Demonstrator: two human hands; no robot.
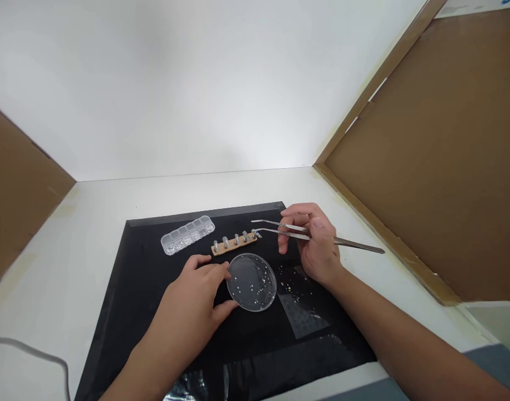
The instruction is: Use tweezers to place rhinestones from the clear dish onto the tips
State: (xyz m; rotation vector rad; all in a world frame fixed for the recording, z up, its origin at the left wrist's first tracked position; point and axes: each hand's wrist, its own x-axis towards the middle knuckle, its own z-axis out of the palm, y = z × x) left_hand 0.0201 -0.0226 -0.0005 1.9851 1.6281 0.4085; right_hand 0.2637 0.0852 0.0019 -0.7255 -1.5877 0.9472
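Left hand (200,292) on the clear round dish (243,268), thumb and fingertips closed on its left edge, and the dish sits right in the middle of the black mat (142,289)! Inside it, tiny shiny beads (262,288) gather mostly toward the right half, with a few strays over on the left.

Across to the right hand (315,239), and it's pinching the long metal tweezers (361,247) between thumb and fingers, the handle end poking out to the right, the bent points aimed left. Those two points stand apart, one farther than the other, right by the right end of the tan strip (220,250). Is the nearer point touching the strip's last piece? Too small to call from here.

The strip lies just beyond the dish, a row of small clear pieces (225,242) standing along it. Farther left, the clear compartment box (188,235) lies at a slant, with glinting bits in its near row.

Down to the right of the dish, a clear plastic sheet (305,320) lies flat, loose specks (294,288) scattered around its far end. Out at the near left, a pale cable (38,352) bends across the white table (92,250).
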